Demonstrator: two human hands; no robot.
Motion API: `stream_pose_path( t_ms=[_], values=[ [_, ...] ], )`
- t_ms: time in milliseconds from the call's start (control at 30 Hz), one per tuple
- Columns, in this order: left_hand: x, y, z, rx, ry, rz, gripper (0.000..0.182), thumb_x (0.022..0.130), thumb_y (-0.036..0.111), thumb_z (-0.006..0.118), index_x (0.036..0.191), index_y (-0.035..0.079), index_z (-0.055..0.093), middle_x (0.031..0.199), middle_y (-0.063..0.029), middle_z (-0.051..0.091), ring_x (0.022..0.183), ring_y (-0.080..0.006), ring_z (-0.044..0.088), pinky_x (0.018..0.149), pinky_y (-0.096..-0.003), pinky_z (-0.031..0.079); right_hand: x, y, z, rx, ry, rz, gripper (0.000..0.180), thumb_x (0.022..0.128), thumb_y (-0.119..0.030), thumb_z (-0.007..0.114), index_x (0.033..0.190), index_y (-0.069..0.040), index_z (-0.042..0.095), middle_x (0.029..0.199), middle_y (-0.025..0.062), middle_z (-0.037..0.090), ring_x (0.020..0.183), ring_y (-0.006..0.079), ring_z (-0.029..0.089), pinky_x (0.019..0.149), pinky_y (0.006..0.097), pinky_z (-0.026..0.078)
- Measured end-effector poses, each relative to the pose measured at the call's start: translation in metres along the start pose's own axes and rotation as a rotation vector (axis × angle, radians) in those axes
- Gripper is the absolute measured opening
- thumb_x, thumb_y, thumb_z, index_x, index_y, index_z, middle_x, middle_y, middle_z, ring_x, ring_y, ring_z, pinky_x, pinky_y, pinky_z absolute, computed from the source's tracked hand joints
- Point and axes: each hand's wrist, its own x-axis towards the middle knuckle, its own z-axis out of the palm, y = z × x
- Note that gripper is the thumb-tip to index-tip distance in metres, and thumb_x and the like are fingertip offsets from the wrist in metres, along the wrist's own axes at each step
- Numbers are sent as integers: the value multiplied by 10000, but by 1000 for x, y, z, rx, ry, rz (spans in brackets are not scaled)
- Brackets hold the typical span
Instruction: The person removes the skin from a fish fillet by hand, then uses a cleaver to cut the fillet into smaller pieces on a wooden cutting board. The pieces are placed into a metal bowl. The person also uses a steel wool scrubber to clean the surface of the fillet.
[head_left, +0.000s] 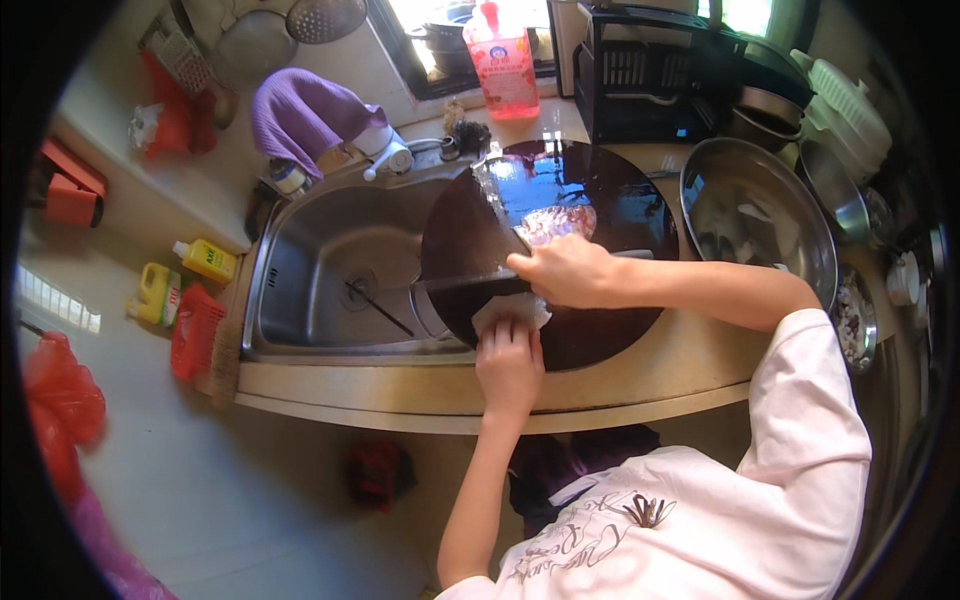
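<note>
A dark round cutting board (600, 330) lies partly over the sink's right side. My left hand (511, 367) holds a pale, whitish piece of food (517, 309) down on the board's near left part, fingertips on top of it. Just above it, my right hand (566, 271) is closed around a knife, whose broad blade (476, 280) points left and lies close to the pale piece. The knife's handle is mostly hidden by the fingers. Beyond my right hand, a heap of pinkish chopped food (559, 223) sits on the board.
A steel sink (330, 262) with a dark thin stick inside is at left, a white tap (390, 159) behind it. A pink soap bottle (502, 67) stands at the back. Right of the board are a large steel bowl (757, 217) and a dish of chopped pieces (855, 322).
</note>
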Motion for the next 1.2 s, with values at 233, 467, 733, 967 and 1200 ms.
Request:
stream_pose_path(
  t_ms=[233, 467, 733, 967, 1200],
  values=[
    [25, -14, -2, 118, -151, -141, 136, 698, 140, 514, 735, 15, 551, 761, -126, 525, 755, -289, 492, 650, -363, 402, -17, 9, -29, 225, 289, 0, 150, 650, -89, 517, 730, 5, 432, 566, 179, 505, 568, 334, 520, 498, 391, 418],
    [67, -50, 12, -236, -231, -169, 145, 648, 26, 556, 780, 49, 500, 805, -99, 470, 768, -258, 468, 656, -333, 390, -64, -4, -68, 402, 484, -11, 166, 661, -69, 550, 786, -3, 462, 503, 170, 453, 477, 328, 467, 436, 362, 373],
    [81, -50, 27, -72, -216, 110, 77, 677, 21, 485, 741, 44, 448, 759, -115, 468, 769, -278, 476, 639, -373, 401, -118, 6, -81, 526, 518, 339, 141, 683, -35, 543, 687, 1, 407, 452, 112, 377, 361, 173, 369, 366, 257, 300],
    [82, -77, 14, -333, 56, -73, 50, 697, 14, 456, 723, 5, 414, 674, -178, 518, 657, -337, 519, 577, -408, 404, -158, 11, -62, 680, 533, 655, 51, 705, -45, 470, 725, -1, 453, 451, 2, 398, 367, 66, 379, 346, 212, 276],
    [53, -220, -88, -347, 35, -1080, 148, 600, -6, 502, 454, -8, 474, 415, -100, 474, 371, -176, 497, 371, -298, 388, -166, 16, -28, 971, 534, 853, 64, 731, -41, 447, 781, -2, 437, 493, 4, 379, 334, 75, 360, 270, 201, 303]
  ],
)
